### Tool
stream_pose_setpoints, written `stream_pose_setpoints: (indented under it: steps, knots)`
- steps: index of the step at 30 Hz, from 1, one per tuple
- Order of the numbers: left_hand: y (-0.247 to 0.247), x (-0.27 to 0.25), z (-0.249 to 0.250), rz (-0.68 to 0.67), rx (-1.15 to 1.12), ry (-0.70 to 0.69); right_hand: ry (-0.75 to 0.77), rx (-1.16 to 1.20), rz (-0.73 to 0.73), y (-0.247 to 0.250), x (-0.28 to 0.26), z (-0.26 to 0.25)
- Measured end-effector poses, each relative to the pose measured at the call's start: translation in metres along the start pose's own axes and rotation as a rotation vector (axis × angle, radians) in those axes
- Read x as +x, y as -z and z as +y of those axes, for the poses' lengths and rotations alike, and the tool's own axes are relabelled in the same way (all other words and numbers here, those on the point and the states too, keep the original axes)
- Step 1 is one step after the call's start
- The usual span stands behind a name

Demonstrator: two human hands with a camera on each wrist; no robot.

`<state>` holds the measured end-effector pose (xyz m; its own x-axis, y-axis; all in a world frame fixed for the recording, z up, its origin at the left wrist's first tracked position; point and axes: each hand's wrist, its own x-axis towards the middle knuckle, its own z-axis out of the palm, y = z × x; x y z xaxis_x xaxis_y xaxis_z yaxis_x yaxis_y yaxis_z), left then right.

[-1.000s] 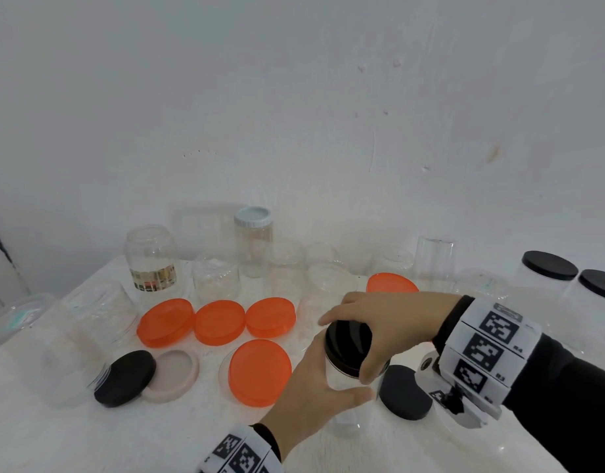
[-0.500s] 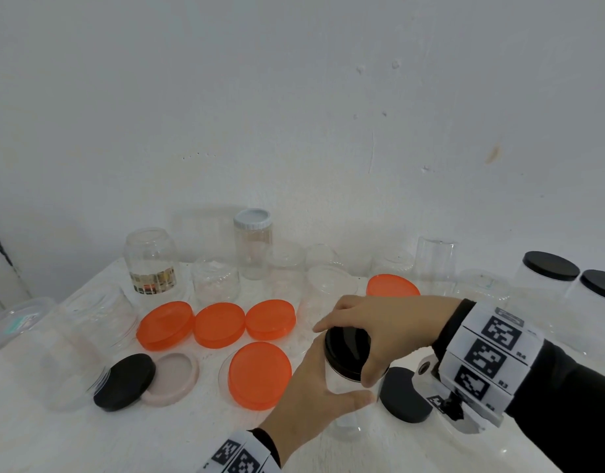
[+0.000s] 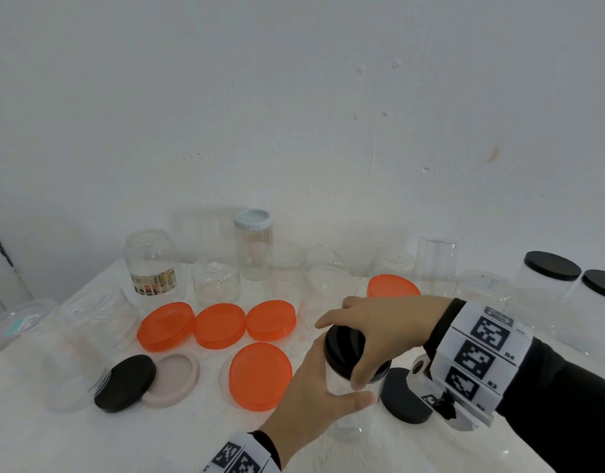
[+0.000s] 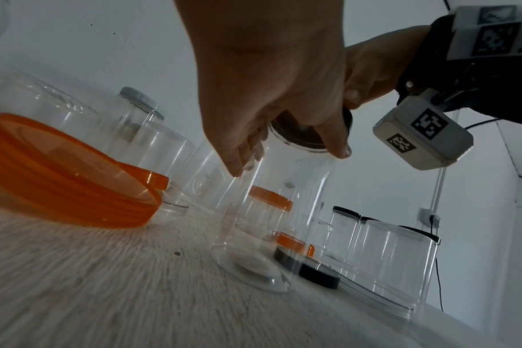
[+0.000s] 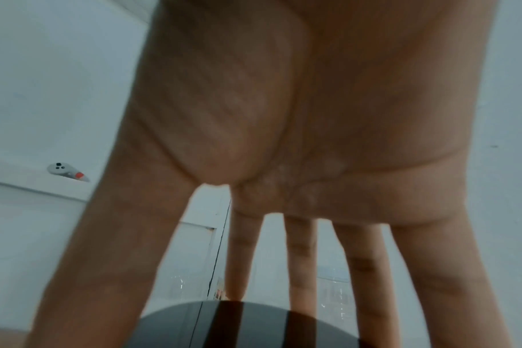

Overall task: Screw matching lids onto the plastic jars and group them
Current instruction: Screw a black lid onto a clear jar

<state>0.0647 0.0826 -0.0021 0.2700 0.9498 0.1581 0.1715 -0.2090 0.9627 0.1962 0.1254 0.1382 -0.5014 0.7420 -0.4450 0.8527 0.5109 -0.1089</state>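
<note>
A clear plastic jar point(image 3: 347, 421) point(image 4: 286, 207) stands on the white table near its front. My left hand point(image 3: 314, 397) point(image 4: 271, 77) wraps around the jar's upper wall. A black lid point(image 3: 345, 349) point(image 5: 254, 327) sits on the jar's mouth, and my right hand point(image 3: 379, 332) point(image 5: 298, 164) grips it from above, thumb on the near side and fingers spread over the far rim. Another loose black lid point(image 3: 401, 397) lies just right of the jar. Two clear jars with black lids point(image 3: 550, 271) stand together at the far right.
Several orange lids point(image 3: 260, 375) lie left of the jar, beside a black lid point(image 3: 125, 382) and a pale pink lid point(image 3: 173, 378). Open clear jars point(image 3: 215, 285) and a white-capped jar point(image 3: 252, 244) line the wall. An orange-lidded jar point(image 3: 391, 286) sits behind my right hand.
My right hand has shifted slightly round the black lid while the left keeps hold of the jar. The jar has stayed in place.
</note>
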Motion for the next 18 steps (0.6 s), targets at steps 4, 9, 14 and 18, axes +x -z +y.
stream_pose_setpoints:
  steps: [4, 9, 14, 18]
  knots:
    - [-0.001, 0.0, 0.0, -0.003, 0.012, -0.003, 0.111, 0.02, 0.006, 0.001, -0.002, 0.0]
    - [0.0, 0.0, 0.0, 0.008, 0.003, 0.001, 0.003, -0.042, 0.073, -0.006, 0.002, 0.001]
    - [-0.001, -0.001, 0.001, 0.0, 0.011, -0.006, -0.084, -0.078, 0.177, -0.017, 0.005, 0.003]
    - [0.0, 0.0, 0.001, 0.017, 0.02, -0.009, 0.02, 0.069, 0.004, -0.008, -0.003, 0.011]
